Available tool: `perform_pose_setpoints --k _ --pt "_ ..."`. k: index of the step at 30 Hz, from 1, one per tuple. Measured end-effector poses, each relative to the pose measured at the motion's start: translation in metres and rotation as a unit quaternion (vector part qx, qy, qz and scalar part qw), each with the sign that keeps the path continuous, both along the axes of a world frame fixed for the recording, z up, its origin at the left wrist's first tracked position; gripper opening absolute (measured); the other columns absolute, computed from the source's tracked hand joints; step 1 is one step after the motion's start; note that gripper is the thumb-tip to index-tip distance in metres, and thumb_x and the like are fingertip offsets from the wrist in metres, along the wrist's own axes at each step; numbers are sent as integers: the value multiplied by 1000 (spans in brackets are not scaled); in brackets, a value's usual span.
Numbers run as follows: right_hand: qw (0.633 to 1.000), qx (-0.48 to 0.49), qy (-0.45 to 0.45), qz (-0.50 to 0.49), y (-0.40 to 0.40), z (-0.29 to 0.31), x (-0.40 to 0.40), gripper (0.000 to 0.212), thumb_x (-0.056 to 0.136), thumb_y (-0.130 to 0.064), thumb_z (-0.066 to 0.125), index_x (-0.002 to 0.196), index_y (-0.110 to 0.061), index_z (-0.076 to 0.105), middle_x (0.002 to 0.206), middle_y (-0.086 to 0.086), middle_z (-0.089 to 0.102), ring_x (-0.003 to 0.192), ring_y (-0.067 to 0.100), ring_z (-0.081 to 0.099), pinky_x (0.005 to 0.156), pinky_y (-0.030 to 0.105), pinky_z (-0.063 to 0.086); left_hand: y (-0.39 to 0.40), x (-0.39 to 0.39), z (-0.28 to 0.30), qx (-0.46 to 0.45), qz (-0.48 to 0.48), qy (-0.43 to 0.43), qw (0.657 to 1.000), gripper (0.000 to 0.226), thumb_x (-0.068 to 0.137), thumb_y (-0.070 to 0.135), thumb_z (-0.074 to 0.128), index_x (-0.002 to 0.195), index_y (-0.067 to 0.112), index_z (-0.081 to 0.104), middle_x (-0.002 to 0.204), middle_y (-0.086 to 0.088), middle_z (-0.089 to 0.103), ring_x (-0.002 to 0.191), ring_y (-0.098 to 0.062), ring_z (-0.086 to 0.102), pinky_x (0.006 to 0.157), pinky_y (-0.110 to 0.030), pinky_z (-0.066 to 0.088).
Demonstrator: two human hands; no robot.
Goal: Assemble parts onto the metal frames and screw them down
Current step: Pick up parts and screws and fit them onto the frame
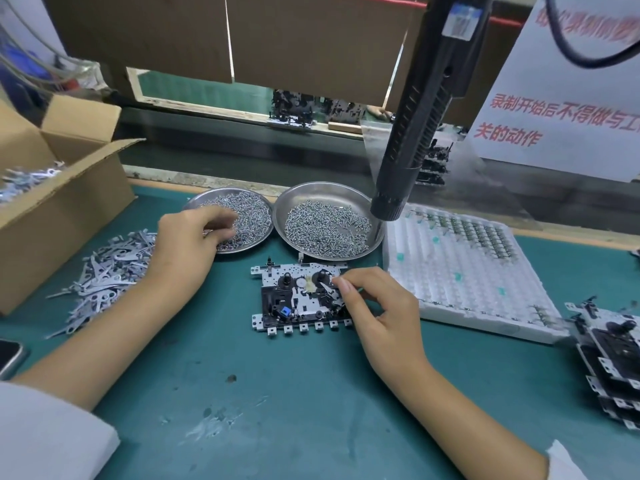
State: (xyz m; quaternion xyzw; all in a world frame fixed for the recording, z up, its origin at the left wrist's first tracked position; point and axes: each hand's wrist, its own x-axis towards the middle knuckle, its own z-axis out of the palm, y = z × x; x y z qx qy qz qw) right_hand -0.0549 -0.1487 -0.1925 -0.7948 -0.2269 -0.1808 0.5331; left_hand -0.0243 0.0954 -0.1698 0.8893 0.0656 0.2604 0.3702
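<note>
A flat silver metal frame (301, 296) with punched holes and a row of small square tabs along its near edge lies near the middle of the green worktop (277, 393). It carries black plastic parts, two black spindles, a small white disc, a blue square piece and a thin silver lever.

The right hand (377, 306) rests on the frame's right end, its thumb and forefinger curled together at the lever; whether they actually pinch a part is too small to tell. The left hand (194, 237) reaches into the left round steel dish of small silver screws (239, 220), fingers curled down into the heap, with what they hold hidden.

Just beside that dish stands a second round steel dish of screws (329, 223), both behind the frame. A black electric screwdriver (426, 109) hangs above the second dish. A white moulded plastic tray (460, 271) lies right of the frame, and a stack of assembled frames (613, 362) sits at the worktop's right edge. A loose pile of flat silver metal levers (104, 271) spreads at the left, beside an open brown cardboard box (59, 202). A white sign with red characters (561, 109) stands behind.
</note>
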Motion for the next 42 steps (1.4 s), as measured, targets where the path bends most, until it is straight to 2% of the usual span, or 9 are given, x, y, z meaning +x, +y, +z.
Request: perform_pose_setpoints --k 8,13,17,19,22,28,33,37,42 --pt "999 -28 -41 0 -1 -2 -1 13 91 -14 59 84 -8 69 84 -4 63 81 11 59 72 27 48 -1 -5 2 7 -14 -29 999 19 82 -9 65 96 0 72 93 -10 70 82 -14 61 76 7 33" --pt "977 -149 -151 21 7 9 4 19 91 -12 56 97 0 70 97 6 65 91 15 59 83 21 46 -14 -15 3 -47 -26 -71 996 18 81 2 71 97 9 73 82 3 65 71 15 56 70 3 36" --pt "966 -253 -45 -26 16 39 43 27 92 -8 57 118 -6 63 116 8 62 107 16 55 94 22 39 -30 -24 -2 -29 -65 -92 993 19 78 2 73 96 9 73 82 0 63 72 3 58 71 -1 38" --pt "924 -375 49 -54 19 47 66 39 94 -17 55 133 -10 53 130 11 54 119 24 50 100 30 36 -33 -24 -4 11 -79 -97 992 14 78 0 72 91 3 73 82 -5 63 71 -4 57 72 -1 37" --pt "861 -484 136 -74 25 51 87 34 94 -19 56 124 -3 57 122 15 59 108 29 57 91 34 46 -31 -23 -5 30 -75 -86 993 6 78 1 72 84 0 73 83 -9 62 70 -16 55 71 -1 35" --pt "874 -452 145 -107 35 52 108 12 85 -3 64 93 1 72 97 17 69 91 26 64 81 33 54 -27 -22 -5 -17 -69 -101 992 2 79 4 71 80 5 73 79 -5 62 71 -2 53 69 -4 35" --pt "915 -360 152 -98 32 51 109 13 79 -6 75 91 -3 75 93 11 72 92 21 65 82 26 50 -34 -24 -6 -44 -88 -113 989 9 78 2 72 84 8 75 76 1 64 67 -9 58 68 -8 41" --pt "945 -275 153 -91 32 45 110 14 79 -1 73 93 -4 74 93 8 71 86 17 64 82 23 49 -43 -27 -10 -145 -104 -90 980 25 77 0 72 87 23 70 80 13 67 73 5 61 71 -5 43" --pt "964 -198 158 -85 26 42 112 11 80 1 72 89 -5 74 77 -3 63 64 -4 52 57 0 39 -49 -31 -14 -207 -113 -84 968 35 83 2 68 91 36 65 81 13 70 77 2 65 76 -10 48"
